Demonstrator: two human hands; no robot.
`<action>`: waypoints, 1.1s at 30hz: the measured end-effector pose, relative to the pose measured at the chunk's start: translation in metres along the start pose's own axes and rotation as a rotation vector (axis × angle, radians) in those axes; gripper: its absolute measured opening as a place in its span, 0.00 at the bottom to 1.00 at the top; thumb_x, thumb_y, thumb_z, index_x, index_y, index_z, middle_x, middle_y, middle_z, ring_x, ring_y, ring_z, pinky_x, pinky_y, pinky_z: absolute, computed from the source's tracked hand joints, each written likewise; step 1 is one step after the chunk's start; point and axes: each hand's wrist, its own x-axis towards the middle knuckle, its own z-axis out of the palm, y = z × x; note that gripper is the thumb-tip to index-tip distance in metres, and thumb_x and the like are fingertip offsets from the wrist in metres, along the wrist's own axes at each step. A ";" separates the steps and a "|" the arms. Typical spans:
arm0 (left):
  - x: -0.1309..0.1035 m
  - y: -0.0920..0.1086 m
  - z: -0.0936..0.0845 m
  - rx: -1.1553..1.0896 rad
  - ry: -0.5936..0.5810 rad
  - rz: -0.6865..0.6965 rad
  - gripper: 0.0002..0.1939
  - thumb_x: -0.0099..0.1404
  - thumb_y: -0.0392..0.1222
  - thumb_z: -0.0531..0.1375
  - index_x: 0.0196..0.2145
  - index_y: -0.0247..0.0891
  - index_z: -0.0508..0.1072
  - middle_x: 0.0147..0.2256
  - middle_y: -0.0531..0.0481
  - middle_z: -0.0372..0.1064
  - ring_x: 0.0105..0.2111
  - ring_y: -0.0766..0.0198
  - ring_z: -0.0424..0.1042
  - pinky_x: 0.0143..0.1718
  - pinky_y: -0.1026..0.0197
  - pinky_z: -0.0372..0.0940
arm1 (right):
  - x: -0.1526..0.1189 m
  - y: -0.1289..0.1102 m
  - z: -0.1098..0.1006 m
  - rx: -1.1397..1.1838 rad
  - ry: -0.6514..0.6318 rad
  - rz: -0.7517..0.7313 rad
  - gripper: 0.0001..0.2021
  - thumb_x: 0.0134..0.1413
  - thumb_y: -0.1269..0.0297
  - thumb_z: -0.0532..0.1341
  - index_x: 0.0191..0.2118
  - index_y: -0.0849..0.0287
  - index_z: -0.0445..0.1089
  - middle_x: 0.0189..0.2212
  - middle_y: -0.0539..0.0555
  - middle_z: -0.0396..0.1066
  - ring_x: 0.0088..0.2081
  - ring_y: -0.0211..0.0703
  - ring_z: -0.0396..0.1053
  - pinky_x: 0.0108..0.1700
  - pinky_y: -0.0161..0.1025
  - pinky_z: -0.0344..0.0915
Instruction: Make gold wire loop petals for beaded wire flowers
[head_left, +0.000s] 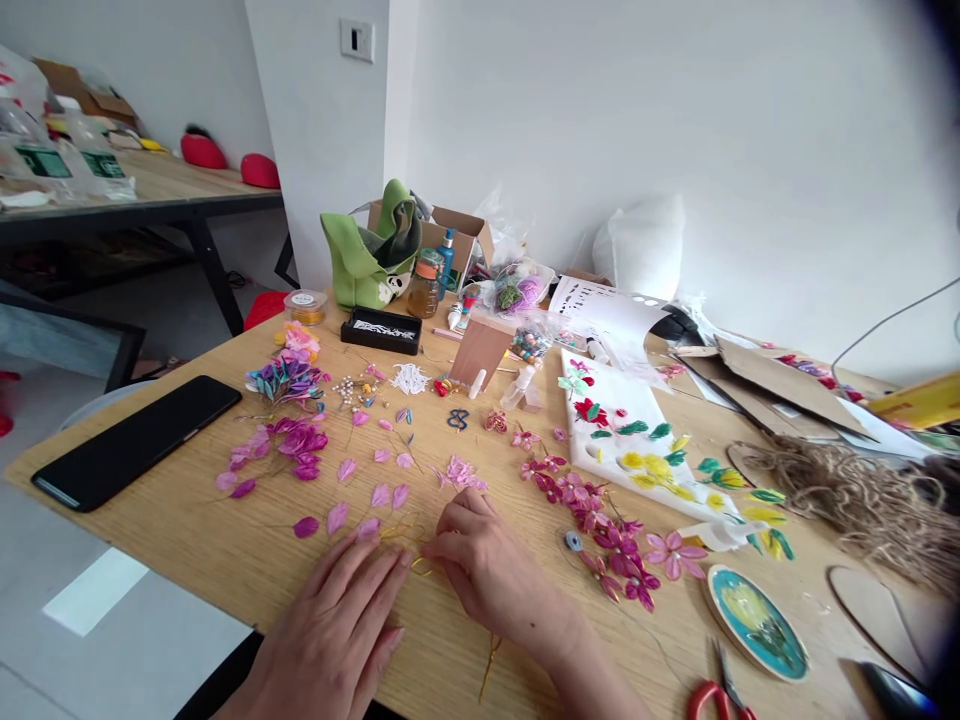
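My left hand (330, 630) lies flat on the wooden table at the bottom centre, fingers stretched out beside a few pink petals (367, 528). Just right of it, my right hand (480, 555) is closed, thumb and fingertips pinched by thin gold wire (422, 568) that runs between the two hands. Whether the wire is inside the pinch is hard to see. A twisted gold wire stem (489, 668) lies below my right wrist. Loose magenta petals (300, 440) are spread to the left, and finished pink wire flowers (615, 545) lie to the right.
A black phone (139, 440) lies at the left edge. Red-handled scissors (721, 690) and an oval painted plate (757, 622) are at lower right. A white foam board (611, 400) holds flowers. Behind stand a black tray (381, 331), a green bag (367, 255) and a jar (425, 285).
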 end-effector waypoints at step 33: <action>0.002 -0.001 -0.002 -0.016 0.022 -0.016 0.24 0.65 0.44 0.58 0.57 0.33 0.69 0.58 0.45 0.67 0.59 0.50 0.61 0.62 0.52 0.51 | -0.001 0.000 -0.001 0.110 -0.001 0.048 0.12 0.59 0.78 0.56 0.35 0.56 0.74 0.34 0.52 0.67 0.42 0.43 0.62 0.45 0.38 0.62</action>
